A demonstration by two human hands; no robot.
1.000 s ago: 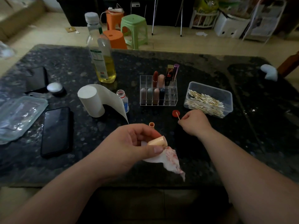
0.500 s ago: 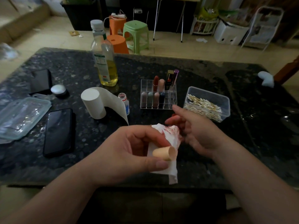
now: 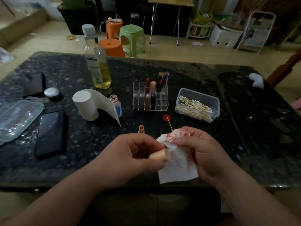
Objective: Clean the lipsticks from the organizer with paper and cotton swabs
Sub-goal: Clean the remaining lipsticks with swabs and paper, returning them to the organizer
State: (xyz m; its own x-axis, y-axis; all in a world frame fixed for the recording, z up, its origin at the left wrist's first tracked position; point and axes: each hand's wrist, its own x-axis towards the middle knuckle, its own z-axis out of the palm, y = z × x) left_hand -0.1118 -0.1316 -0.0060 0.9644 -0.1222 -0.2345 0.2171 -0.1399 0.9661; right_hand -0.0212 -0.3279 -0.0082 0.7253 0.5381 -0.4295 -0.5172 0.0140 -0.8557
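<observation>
Two hands meet just above the near edge of the table. Left hand grip closed, thumb and fingers pinching a peach lipstick tube, its end against the paper. Right hand grip curled round that red-stained white paper, bunching its top. Just beyond, a cotton swab lies with its far tip on a red cap; a small peach piece stands upright near it. Farther back the clear organizer holds several lipsticks, with a clear box of swabs to its right, a paper roll and small bottle to its left, phone far left.
</observation>
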